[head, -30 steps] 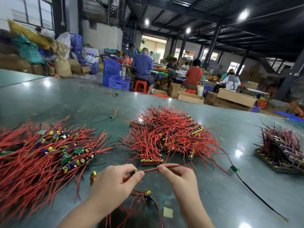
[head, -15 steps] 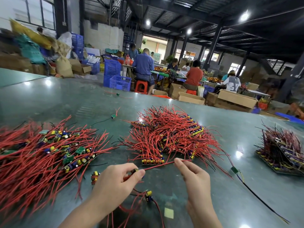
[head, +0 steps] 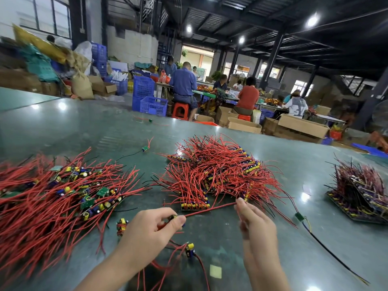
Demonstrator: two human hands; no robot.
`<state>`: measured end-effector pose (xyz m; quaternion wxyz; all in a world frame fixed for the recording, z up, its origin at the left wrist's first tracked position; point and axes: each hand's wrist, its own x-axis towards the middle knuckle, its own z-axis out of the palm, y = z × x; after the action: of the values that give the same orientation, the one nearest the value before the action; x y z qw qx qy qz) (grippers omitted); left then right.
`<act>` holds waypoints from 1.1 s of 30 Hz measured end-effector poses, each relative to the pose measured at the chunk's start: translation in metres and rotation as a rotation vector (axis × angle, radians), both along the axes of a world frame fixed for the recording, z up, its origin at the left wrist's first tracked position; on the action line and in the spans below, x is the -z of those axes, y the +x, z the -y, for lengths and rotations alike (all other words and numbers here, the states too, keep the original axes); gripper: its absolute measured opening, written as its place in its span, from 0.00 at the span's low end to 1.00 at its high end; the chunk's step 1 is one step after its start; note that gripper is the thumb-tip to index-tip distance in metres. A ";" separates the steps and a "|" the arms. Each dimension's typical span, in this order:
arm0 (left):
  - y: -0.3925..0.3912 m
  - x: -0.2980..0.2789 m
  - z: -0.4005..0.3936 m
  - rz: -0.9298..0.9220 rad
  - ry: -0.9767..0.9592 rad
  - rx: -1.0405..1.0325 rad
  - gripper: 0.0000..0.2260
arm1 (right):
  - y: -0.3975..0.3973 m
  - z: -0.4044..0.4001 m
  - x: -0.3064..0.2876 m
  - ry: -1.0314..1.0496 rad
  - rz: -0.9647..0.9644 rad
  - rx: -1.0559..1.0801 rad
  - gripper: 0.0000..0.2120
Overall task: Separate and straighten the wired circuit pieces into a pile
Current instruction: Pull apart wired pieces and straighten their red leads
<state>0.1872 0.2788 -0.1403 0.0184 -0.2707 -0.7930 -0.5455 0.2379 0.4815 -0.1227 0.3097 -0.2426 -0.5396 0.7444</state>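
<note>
My left hand pinches the small circuit board end of a wired circuit piece. Its red wire runs taut up and right to my right hand, whose fingertips pinch the far end. Just behind the stretched wire lies the sorted pile of straightened pieces, red wires fanned out. A big tangled heap of red-wired boards covers the left of the green table. Loose pieces lie under my hands.
A darker stack of boards with wires sits at the right. A black lead with a green board trails to the lower right. One stray piece lies mid-table. A yellow paper scrap lies near me. People work at tables beyond.
My right hand has slid right along the red wire, away from my left hand, pulling it out straight. My left hand has kept its pinch on the board end.
</note>
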 end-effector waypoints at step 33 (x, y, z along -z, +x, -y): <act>-0.022 0.000 0.002 0.795 1.071 0.100 0.09 | 0.007 0.027 -0.003 0.311 -0.118 -0.611 0.16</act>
<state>0.1652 0.2772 -0.1405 -0.1686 -0.0391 -0.3456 -0.9223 0.2452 0.4549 -0.1196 0.1366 0.0236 -0.6755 0.7242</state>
